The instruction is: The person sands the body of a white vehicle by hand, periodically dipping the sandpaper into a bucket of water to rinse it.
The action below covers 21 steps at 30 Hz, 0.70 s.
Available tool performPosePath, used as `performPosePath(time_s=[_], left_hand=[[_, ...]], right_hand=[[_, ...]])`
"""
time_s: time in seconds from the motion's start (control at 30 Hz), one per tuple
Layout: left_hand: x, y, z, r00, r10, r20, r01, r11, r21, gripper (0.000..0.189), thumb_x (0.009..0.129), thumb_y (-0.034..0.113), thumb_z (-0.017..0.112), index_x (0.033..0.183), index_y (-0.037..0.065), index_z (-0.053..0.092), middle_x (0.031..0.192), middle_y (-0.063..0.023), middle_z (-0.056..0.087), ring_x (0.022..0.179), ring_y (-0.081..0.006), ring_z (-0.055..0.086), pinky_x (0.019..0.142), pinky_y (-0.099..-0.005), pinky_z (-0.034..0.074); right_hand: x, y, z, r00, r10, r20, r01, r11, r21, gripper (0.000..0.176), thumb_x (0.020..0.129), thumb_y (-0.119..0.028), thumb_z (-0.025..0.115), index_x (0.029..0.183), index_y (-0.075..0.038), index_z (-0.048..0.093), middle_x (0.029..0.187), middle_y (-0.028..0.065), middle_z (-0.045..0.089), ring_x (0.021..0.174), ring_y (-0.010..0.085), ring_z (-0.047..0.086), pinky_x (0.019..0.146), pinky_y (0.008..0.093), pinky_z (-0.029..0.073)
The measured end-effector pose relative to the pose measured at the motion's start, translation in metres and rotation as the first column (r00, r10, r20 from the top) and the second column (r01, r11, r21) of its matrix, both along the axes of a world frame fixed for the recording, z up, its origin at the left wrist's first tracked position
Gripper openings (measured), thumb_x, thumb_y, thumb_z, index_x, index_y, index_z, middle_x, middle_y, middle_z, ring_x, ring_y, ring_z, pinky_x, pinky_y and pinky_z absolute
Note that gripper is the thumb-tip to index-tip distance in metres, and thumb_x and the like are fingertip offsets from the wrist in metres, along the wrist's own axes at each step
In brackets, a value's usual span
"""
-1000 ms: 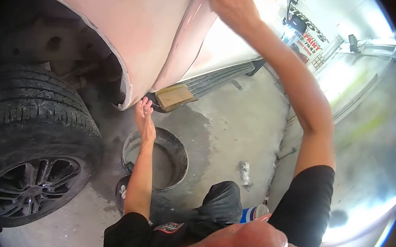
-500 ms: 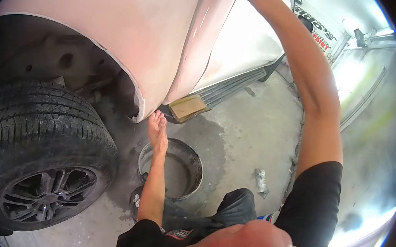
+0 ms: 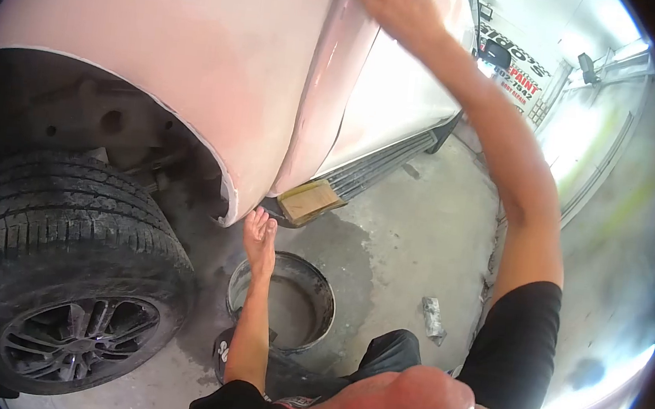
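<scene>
A pinkish-white vehicle panel (image 3: pixel 192 49) fills the upper left, above a dark wheel arch. At its lower edge, beside the arch's bottom corner, my left hand (image 3: pixel 260 244) points upward with its fingers extended and no object visible in it. My right hand (image 3: pixel 397 10) is raised at the top of the view, over the panel near the vertical door seam. Motion blurs its fingers and the frame's top edge partly cuts them off, so whether anything lies under them cannot be made out.
A large tire (image 3: pixel 74 219) stands at the left. Below my left hand, a round tub (image 3: pixel 322 314) rests on the wet-stained floor. A brown block (image 3: pixel 308 203) lies at the end of the running board (image 3: pixel 387 159). A crumpled item (image 3: pixel 433 320) lies on the floor to the right.
My right hand has come down and left into fuller view at the door seam. My left hand stays at the panel's lower edge. The view has shifted slightly, so the panel and wheel appear lower.
</scene>
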<state>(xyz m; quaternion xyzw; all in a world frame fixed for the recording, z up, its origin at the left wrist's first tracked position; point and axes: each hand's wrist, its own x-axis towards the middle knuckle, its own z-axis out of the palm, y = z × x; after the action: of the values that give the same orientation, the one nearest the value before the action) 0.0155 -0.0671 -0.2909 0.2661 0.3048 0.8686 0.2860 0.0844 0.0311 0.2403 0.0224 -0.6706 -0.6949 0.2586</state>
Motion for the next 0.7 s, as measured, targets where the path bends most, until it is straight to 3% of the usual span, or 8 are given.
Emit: performPosePath(time_s=[0.07, 0.2, 0.23, 0.27, 0.33, 0.43, 0.53, 0.7], left_hand=[[-0.001, -0.002, -0.001, 0.999, -0.026, 0.036, 0.024, 0.999, 0.031, 0.077, 0.097, 0.023, 0.073, 0.15, -0.011, 0.028, 0.153, -0.0313, 0.039, 0.14, -0.0368, 0.045, 0.114, -0.0417, 0.043], [-0.002, 0.0, -0.004, 0.997, -0.048, 0.059, 0.044, 0.997, 0.067, 0.076, 0.097, 0.023, 0.073, 0.15, -0.011, 0.028, 0.154, -0.031, 0.038, 0.14, -0.0365, 0.044, 0.114, -0.0417, 0.042], [-0.004, -0.001, -0.003, 0.998, -0.047, 0.049, 0.044, 0.997, 0.064, 0.076, 0.097, 0.023, 0.073, 0.15, -0.011, 0.028, 0.154, -0.0312, 0.037, 0.14, -0.0365, 0.044, 0.114, -0.0418, 0.042], [-0.003, -0.002, -0.002, 0.998, -0.047, 0.047, 0.044, 0.997, 0.061, 0.076, 0.097, 0.023, 0.073, 0.15, -0.011, 0.029, 0.154, -0.0314, 0.037, 0.14, -0.0366, 0.044, 0.115, -0.0419, 0.042], [-0.005, -0.003, -0.001, 0.997, -0.05, 0.05, 0.047, 0.997, 0.06, 0.076, 0.098, 0.023, 0.072, 0.15, -0.011, 0.028, 0.154, -0.0303, 0.038, 0.14, -0.035, 0.045, 0.115, -0.0409, 0.041], [-0.002, -0.005, 0.001, 0.995, -0.065, 0.079, 0.059, 0.996, 0.067, 0.076, 0.099, 0.024, 0.07, 0.151, -0.013, 0.028, 0.154, -0.0277, 0.041, 0.139, -0.032, 0.047, 0.117, -0.039, 0.038], [-0.006, -0.001, -0.004, 0.996, -0.051, 0.068, 0.047, 0.997, 0.06, 0.077, 0.099, 0.023, 0.071, 0.151, -0.013, 0.027, 0.154, -0.029, 0.039, 0.14, -0.0337, 0.045, 0.117, -0.0405, 0.039], [-0.002, -0.002, 0.0, 0.997, -0.048, 0.068, 0.044, 0.997, 0.059, 0.078, 0.097, 0.022, 0.073, 0.151, -0.011, 0.028, 0.154, -0.0324, 0.036, 0.141, -0.0373, 0.043, 0.115, -0.0431, 0.041]], right_hand=[[-0.017, -0.003, 0.048, 0.982, -0.062, -0.179, 0.081, 0.992, 0.101, 0.035, 0.09, -0.008, 0.058, 0.121, 0.006, 0.065, 0.138, 0.0196, 0.054, 0.132, 0.0349, 0.048, 0.115, 0.049, 0.037], [-0.03, -0.021, 0.033, 0.965, -0.123, -0.231, 0.066, 0.968, -0.241, 0.034, 0.09, -0.004, 0.057, 0.118, 0.013, 0.063, 0.134, 0.0245, 0.055, 0.127, 0.0352, 0.052, 0.114, 0.0476, 0.037], [-0.02, -0.004, 0.004, 0.975, 0.08, -0.209, -0.114, 0.981, -0.155, 0.033, 0.089, -0.002, 0.057, 0.117, 0.016, 0.063, 0.134, 0.0263, 0.055, 0.127, 0.0344, 0.053, 0.114, 0.048, 0.037], [-0.006, -0.007, -0.008, 0.992, 0.099, -0.078, -0.09, 0.99, 0.107, 0.037, 0.089, -0.001, 0.057, 0.122, 0.014, 0.061, 0.135, 0.0254, 0.055, 0.129, 0.0343, 0.052, 0.114, 0.05, 0.036], [-0.002, -0.009, 0.018, 0.995, -0.045, -0.085, 0.048, 0.998, 0.035, 0.041, 0.089, -0.003, 0.058, 0.128, 0.01, 0.059, 0.137, 0.0237, 0.055, 0.131, 0.0347, 0.051, 0.115, 0.0516, 0.035], [-0.024, -0.011, 0.069, 0.964, -0.025, -0.265, 0.045, 0.997, 0.068, 0.041, 0.09, -0.006, 0.056, 0.129, 0.007, 0.059, 0.137, 0.0217, 0.056, 0.131, 0.0337, 0.05, 0.114, 0.0508, 0.035], [-0.028, -0.029, 0.044, 0.908, -0.318, -0.273, 0.307, 0.948, -0.085, 0.04, 0.091, -0.005, 0.056, 0.129, 0.008, 0.059, 0.137, 0.0213, 0.056, 0.131, 0.0336, 0.05, 0.114, 0.0505, 0.035], [-0.015, 0.004, 0.065, 0.983, -0.019, -0.181, 0.04, 0.992, 0.116, 0.038, 0.091, -0.002, 0.054, 0.128, 0.008, 0.06, 0.135, 0.0238, 0.058, 0.133, 0.0361, 0.049, 0.116, 0.0505, 0.034]])
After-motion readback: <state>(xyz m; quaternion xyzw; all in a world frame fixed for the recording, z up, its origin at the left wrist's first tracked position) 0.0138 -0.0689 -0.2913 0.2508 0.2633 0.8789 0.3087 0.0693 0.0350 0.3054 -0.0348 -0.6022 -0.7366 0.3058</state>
